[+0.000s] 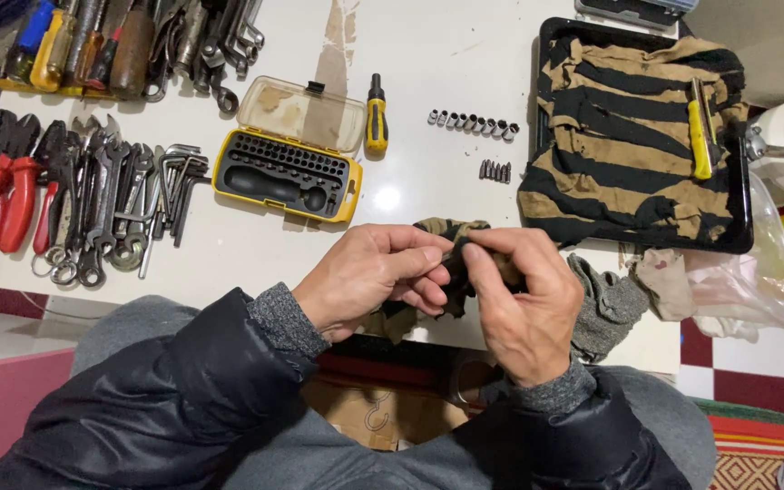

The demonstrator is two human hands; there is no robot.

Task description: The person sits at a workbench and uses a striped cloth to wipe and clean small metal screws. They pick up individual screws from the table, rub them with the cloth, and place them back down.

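My left hand (369, 281) and my right hand (514, 299) meet at the near edge of a white table (428, 54). Both pinch a small dark and tan rag (451, 231) bunched between the fingers. A small item seems wrapped in the rag, but I cannot make it out. Beyond the hands lies an open yellow bit case (288, 172) with a clear lid. A yellow-handled driver (376, 116) lies beside it. A row of small sockets (472, 122) and a short row of bits (494, 171) lie further right.
Wrenches, hex keys and red-handled pliers (74, 195) lie at the left. More tools (129, 45) fill the far left corner. A black tray (741, 209) with a striped cloth and a yellow tool sits at the right. Grey gloves (610, 304) and a plastic bag (755, 281) lie beside my right hand.
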